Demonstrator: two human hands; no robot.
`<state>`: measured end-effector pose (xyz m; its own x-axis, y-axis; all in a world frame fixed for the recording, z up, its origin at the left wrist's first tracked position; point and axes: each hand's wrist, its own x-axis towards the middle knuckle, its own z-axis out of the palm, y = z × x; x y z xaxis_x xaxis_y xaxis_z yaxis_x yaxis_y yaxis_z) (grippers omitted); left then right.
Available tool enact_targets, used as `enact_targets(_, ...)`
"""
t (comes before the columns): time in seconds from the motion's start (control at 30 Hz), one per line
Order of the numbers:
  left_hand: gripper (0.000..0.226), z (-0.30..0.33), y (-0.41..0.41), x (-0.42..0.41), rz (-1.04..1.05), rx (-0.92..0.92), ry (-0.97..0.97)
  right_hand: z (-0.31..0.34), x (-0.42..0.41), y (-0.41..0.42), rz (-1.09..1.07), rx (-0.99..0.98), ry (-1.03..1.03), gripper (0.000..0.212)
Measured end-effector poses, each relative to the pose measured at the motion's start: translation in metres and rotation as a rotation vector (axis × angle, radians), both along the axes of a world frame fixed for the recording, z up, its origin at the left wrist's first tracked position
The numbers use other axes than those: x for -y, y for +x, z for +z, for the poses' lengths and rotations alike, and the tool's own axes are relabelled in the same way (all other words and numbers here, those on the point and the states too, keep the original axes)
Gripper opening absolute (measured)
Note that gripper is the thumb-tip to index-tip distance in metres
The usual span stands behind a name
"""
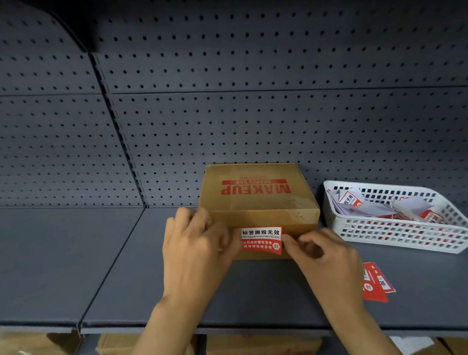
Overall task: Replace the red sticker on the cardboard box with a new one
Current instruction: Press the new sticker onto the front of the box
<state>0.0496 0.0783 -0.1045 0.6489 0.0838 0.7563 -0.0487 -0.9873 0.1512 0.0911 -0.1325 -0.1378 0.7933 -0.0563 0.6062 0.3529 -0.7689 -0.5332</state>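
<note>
A brown cardboard box (258, 192) with red MAKEUP print on its lid stands on the grey shelf (69, 267). A red and white sticker (261, 241) lies on the box's front face. My left hand (195, 241) rests against the box's left front corner, its thumb at the sticker's left edge. My right hand (323, 251) pinches at the sticker's right edge with fingertips together. Whether the sticker is stuck flat or partly lifted is unclear.
A white plastic basket (409, 238) holding several crumpled stickers and backing papers stands right of the box. Loose red stickers (376, 284) lie on the shelf near my right wrist. Pegboard wall behind. Cardboard boxes (261, 349) sit on the shelf below.
</note>
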Motion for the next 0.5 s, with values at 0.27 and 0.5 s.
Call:
enact_targets(0.27, 0.071, 0.009, 0.011, -0.001, -0.088, -0.255, -0.033, 0.018, -0.031, -0.009, 0.002, 0.04, -0.116, 0.055)
enact_targets(0.5, 0.053, 0.01, 0.018, -0.002, -0.048, -0.243, -0.075, 0.024, -0.044, -0.002, -0.012, 0.013, -0.241, 0.069)
